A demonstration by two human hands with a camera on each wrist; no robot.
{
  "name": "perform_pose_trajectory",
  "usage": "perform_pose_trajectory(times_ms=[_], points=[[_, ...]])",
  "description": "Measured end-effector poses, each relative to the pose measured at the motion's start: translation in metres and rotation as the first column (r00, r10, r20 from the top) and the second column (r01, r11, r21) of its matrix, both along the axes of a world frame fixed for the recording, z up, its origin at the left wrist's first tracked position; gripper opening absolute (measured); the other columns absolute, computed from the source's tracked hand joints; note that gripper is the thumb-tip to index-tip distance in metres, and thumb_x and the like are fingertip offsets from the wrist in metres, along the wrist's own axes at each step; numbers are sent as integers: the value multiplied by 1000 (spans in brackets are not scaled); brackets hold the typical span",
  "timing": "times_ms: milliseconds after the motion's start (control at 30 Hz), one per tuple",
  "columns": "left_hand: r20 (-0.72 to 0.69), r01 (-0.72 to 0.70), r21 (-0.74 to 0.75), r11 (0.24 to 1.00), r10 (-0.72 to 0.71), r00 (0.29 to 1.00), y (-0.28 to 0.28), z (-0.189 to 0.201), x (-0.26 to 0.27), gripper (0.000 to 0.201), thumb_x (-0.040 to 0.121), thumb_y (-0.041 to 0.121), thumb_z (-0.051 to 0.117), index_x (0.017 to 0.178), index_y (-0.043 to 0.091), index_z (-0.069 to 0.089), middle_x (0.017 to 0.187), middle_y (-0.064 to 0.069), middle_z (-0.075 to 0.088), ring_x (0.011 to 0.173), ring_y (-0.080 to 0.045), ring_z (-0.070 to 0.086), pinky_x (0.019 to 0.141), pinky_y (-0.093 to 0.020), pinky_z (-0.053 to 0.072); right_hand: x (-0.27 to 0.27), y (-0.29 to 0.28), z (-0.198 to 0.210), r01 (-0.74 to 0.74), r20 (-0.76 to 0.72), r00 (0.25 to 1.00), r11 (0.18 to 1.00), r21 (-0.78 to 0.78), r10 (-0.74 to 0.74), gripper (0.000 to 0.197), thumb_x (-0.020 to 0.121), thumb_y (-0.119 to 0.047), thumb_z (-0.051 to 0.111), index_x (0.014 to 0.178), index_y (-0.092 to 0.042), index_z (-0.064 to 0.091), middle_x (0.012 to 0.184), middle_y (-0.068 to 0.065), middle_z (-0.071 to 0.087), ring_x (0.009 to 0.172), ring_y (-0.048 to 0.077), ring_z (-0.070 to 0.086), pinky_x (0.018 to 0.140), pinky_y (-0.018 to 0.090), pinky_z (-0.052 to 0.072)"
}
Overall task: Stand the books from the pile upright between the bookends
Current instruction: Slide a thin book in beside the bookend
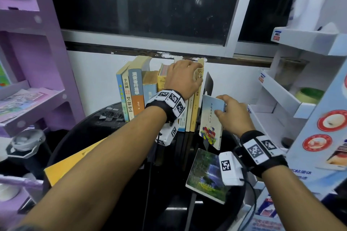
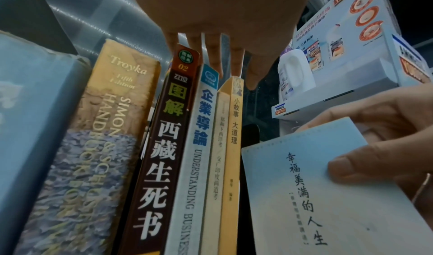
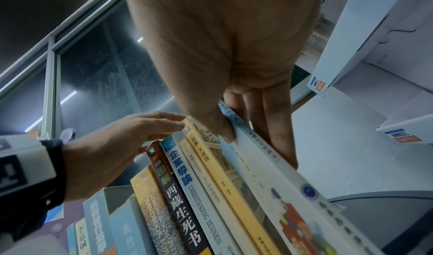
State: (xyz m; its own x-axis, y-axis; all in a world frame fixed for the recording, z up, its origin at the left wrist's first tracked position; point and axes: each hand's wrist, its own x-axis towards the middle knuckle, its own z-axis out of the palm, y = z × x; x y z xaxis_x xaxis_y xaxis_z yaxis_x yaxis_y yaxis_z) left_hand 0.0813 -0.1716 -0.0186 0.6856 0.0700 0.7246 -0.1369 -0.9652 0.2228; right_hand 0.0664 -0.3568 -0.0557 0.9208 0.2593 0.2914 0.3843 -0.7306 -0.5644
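Head view first: my left hand [image 1: 183, 76] lies with straight fingers over the tops of the row of upright books [image 1: 155, 95] at the far side of the round black table [image 1: 90, 131], touching the rightmost ones and gripping nothing. My right hand [image 1: 231, 112] pinches a thin pale-blue booklet [image 1: 211, 121] near its upper edge, thumb on the front cover, fingers behind. The booklet stands nearly upright, just right of the yellow-spined book [image 1: 196, 99] that ends the row and just in front of the black bookend [image 1: 208, 84].

From the left wrist, the spines run left to right: the Simon & Schuster Handbook [image 2: 103, 147], a dark brown volume [image 2: 164, 157], Understanding Business [image 2: 196, 157], a cream one, then the yellow one.

Near me on the table, a book with a waterfall cover [image 1: 204, 174] lies flat, and a yellow book [image 1: 75, 163] lies flat to the left, partly under my left forearm. A purple shelf [image 1: 37, 80] stands at left, white display racks [image 1: 281, 90] at right.
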Motion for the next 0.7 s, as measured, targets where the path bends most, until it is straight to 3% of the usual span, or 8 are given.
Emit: perform_pose_trajectory(times_ms=[133,267,433,700], points=[[-82,20,77,997,-14,997,2,4,10,48,86,52,54,131,33,53,136,4,53,128,-19,42,108,-42,27,8,8,-3,20,-11,1000,1000,-2,-20,33,95,-18,55,127,-24,51,107,10,60,97,28,61,74,32,49],[-109,20,132,991,-5,994,6,9,16,51,83,56,57,129,34,53,137,6,53,129,-18,43,107,-42,29,16,18,-11,19,-15,1000,999,29,-19,36,95,-16,54,130,-21,50,100,11,53,97,29,57,83,34,50],[-129,38,117,992,-23,991,10,10,21,49,76,56,67,117,33,52,121,7,63,116,-18,54,106,-45,33,23,27,-16,19,-17,1000,999,41,-19,37,96,-18,53,133,-21,48,106,16,53,104,35,55,90,40,49],[-132,63,79,995,-53,990,14,7,24,49,74,57,67,115,35,54,121,10,62,111,-15,56,106,-46,33,32,42,-24,-65,-24,997,989,135,69,48,95,-11,56,140,-24,45,108,14,55,102,28,57,89,29,46]])
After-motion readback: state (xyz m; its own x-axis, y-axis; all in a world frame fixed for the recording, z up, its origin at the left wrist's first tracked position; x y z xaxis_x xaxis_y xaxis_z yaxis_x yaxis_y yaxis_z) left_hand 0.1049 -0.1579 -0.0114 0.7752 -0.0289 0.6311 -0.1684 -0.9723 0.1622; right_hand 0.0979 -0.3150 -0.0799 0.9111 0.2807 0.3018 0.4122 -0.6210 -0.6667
